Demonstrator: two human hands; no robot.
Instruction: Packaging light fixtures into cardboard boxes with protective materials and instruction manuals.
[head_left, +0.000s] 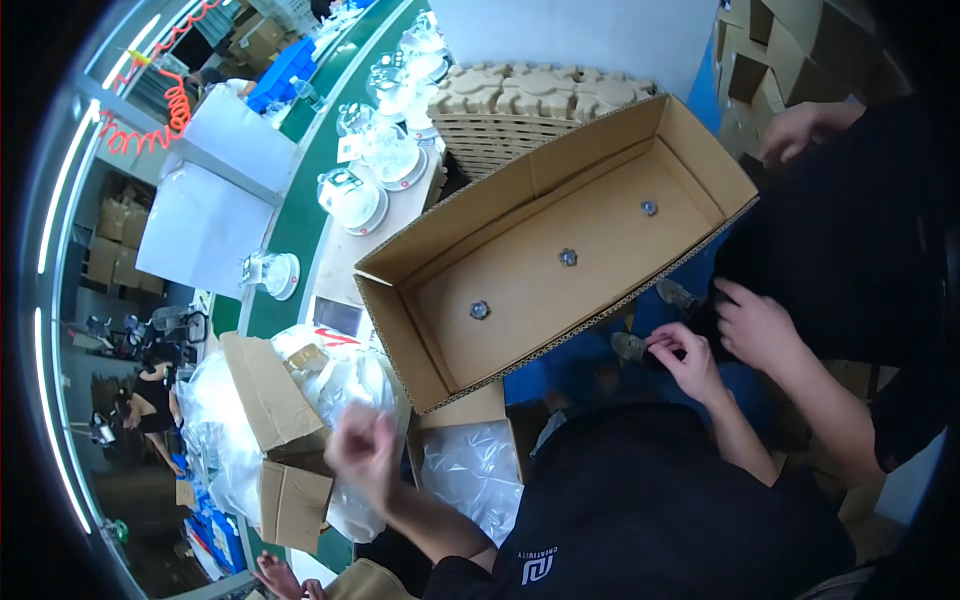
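Note:
A long open cardboard box (520,285) lies in front of me, tilted across the view. Three small, shiny, rounded pieces (568,257) sit spaced along its bottom. My left hand (362,455) is raised just off the box's lower left corner, beside an opened carton flap; motion smears its fingers. My right hand (688,362) is below the box's near long edge, thumb and fingers drawn together in a pinch. Whatever is between them, if anything, is too small to make out.
A co-worker's hands (757,328) are close on my right. Molded pulp trays (540,95) are stacked behind the box. Clear-domed items (352,200) line the green bench (318,190). A carton (470,465) with plastic lining stands below the box, and plastic bags (225,400) are at left.

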